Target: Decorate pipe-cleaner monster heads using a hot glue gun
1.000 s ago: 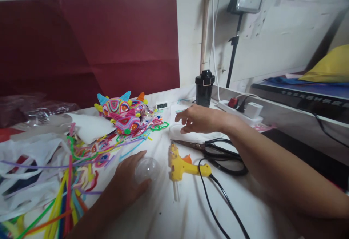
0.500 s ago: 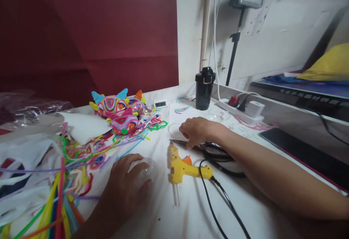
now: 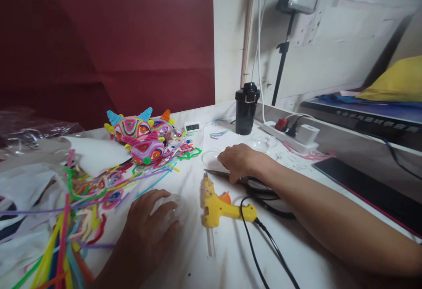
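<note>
My left hand lies over a clear plastic ball on the white table and cups it. My right hand rests with curled fingers on the black-handled scissors, near where blades meet handles. A yellow glue gun with a black cord lies between the two hands. A clear round lid sits on a white sheet just beyond my right hand.
Several bright pipe cleaners spread over the left of the table. Colourful horned figures stand behind them. A black cup, a small clock, a power strip and a clear dish sit at the back.
My right hand came down from above the white sheet onto the scissors. My left hand closed more over the clear ball.
</note>
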Tool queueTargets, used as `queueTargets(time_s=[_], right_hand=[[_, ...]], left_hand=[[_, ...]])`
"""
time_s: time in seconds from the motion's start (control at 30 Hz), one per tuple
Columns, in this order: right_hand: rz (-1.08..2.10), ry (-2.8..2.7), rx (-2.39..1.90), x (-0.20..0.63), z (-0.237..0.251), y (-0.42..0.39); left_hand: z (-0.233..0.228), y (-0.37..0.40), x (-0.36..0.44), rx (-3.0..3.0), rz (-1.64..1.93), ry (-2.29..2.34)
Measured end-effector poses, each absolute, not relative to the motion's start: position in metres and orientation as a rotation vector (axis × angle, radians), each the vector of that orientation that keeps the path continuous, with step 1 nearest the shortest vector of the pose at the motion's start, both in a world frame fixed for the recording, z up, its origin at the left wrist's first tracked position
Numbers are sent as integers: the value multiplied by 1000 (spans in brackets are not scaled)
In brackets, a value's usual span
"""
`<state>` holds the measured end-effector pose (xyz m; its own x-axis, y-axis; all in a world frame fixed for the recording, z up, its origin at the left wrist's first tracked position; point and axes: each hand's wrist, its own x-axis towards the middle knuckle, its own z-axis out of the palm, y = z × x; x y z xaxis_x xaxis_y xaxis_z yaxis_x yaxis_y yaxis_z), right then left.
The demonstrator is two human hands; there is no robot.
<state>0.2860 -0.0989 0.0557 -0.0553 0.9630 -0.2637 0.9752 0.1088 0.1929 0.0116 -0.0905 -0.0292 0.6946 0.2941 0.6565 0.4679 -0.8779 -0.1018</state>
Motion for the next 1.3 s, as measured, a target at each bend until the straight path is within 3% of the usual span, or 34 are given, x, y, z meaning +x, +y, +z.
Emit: queueTargets(time_s=[0.4,0.87,1.3], right_hand=[[93,2139,2088,300,74,-105],[181,2174,2176,301,32,-61],[510,2237,2426,303,118,-112]], left_hand=[[-31,-89,8,-2651,-948,-636],[-33,-88,8,-2680,-1003,-678],[-46,-80,1,-2645,-889,-884]])
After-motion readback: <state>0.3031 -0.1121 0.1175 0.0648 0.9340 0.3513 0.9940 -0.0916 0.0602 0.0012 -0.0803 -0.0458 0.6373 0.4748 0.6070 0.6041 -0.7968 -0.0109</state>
